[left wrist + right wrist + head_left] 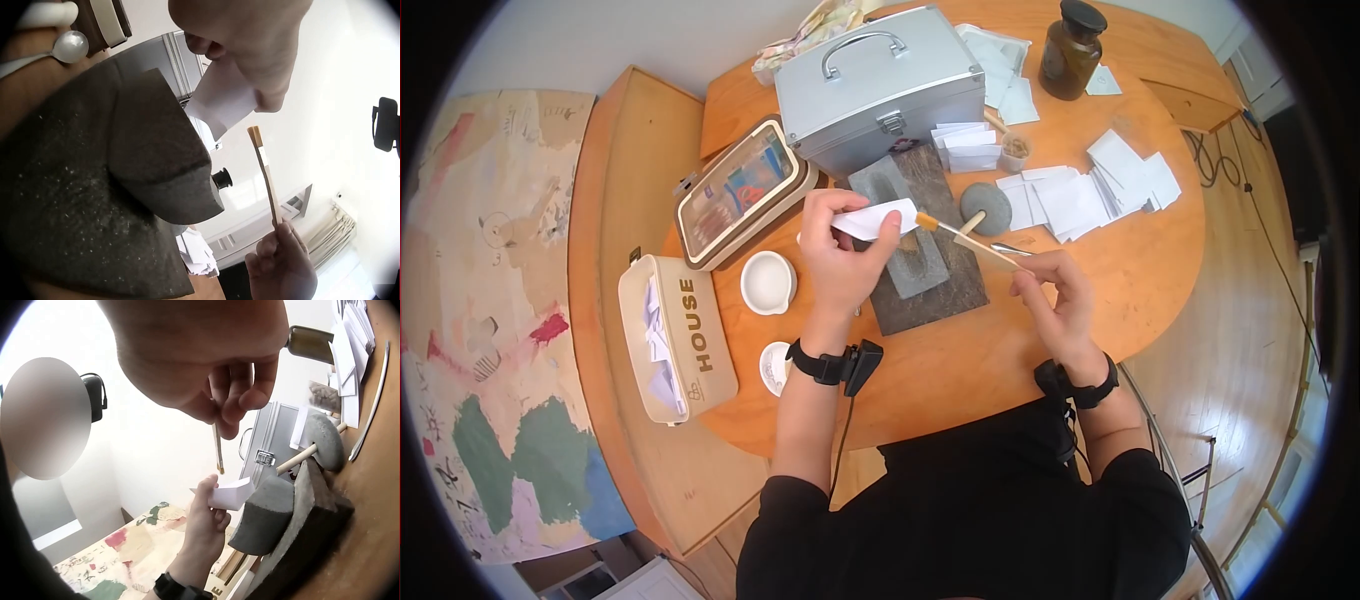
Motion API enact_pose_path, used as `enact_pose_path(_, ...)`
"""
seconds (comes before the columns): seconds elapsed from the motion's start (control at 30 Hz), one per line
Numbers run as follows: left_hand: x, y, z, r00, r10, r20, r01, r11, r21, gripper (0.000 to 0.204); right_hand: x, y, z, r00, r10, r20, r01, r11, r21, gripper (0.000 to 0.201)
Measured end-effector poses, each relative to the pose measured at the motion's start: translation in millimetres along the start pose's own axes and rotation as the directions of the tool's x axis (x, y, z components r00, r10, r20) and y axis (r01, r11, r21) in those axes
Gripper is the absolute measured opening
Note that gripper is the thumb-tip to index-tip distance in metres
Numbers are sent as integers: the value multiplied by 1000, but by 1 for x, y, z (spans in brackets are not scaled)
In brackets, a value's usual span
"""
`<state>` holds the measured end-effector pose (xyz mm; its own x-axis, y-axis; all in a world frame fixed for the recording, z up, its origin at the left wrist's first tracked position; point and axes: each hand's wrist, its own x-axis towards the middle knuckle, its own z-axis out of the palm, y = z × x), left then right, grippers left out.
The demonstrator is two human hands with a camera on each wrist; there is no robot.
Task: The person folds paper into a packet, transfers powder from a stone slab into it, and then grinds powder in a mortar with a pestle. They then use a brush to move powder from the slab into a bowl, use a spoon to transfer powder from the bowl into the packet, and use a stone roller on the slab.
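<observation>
My left hand (840,265) holds a folded white paper packet (868,220) above a grey stone grinding trough (925,270). In my right hand (1062,300), fingers and thumb pinch the wooden handle of a flat brush (978,246). Its tan bristles point at the packet's right end, and the left wrist view shows the bristle tip (254,134) just off the paper (228,97). Under the trough lies a dark stone slab (955,300). A round stone grinding wheel (992,205) with a wooden axle sits at the slab's right edge. The packet's inside is hidden.
A silver case (880,85) stands behind the slab, with a clear-lidded box (745,185) to its left. White bowl (768,284), small dish (772,370) and HOUSE bin (712,345) are at left. Paper sheets (1070,205), a small tub (1014,152) and a brown bottle (1068,60) lie right.
</observation>
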<state>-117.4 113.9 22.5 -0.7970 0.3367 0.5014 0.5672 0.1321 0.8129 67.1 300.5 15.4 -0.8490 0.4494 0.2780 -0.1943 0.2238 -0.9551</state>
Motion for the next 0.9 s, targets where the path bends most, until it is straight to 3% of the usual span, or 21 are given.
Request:
enact_pose_path(0.07, 2, 11, 6, 996, 88, 24, -90, 988, 127, 31, -3, 0, -4, 1000, 18, 1, -18, 1000, -12, 6)
enact_pose_path(0.27, 0, 14, 13, 972, 219, 82, -231, 957, 177, 32, -14, 3, -10, 994, 103, 37, -102, 995, -18, 5)
enact_pose_path(0.37, 0, 14, 12, 978, 126, 166, -171, 939, 298, 36, -16, 4, -9, 991, 131, 39, -131, 991, 2, 5)
enact_pose_path(0.47, 6, 16, 7, 974, 220, 51, -226, 930, 289, 42, -17, 5, -11, 989, 146, 26, -147, 989, 25, 5)
enact_pose_path(0.57, 5, 19, 6, 976, 183, 119, -213, 922, 323, 47, -14, 4, -14, 987, 162, 19, -163, 985, 52, 6)
enact_pose_path(0.77, 2, 8, 0, 1000, -19, -2, 19, 994, 105, 43, -15, 5, -14, 984, 176, 3, -175, 981, 84, 6)
enact_pose_path(0.9, -1, 3, 0, 998, -44, 34, 41, 995, 87, 38, -15, 2, -13, 981, 182, 63, -183, 983, 21, 6)
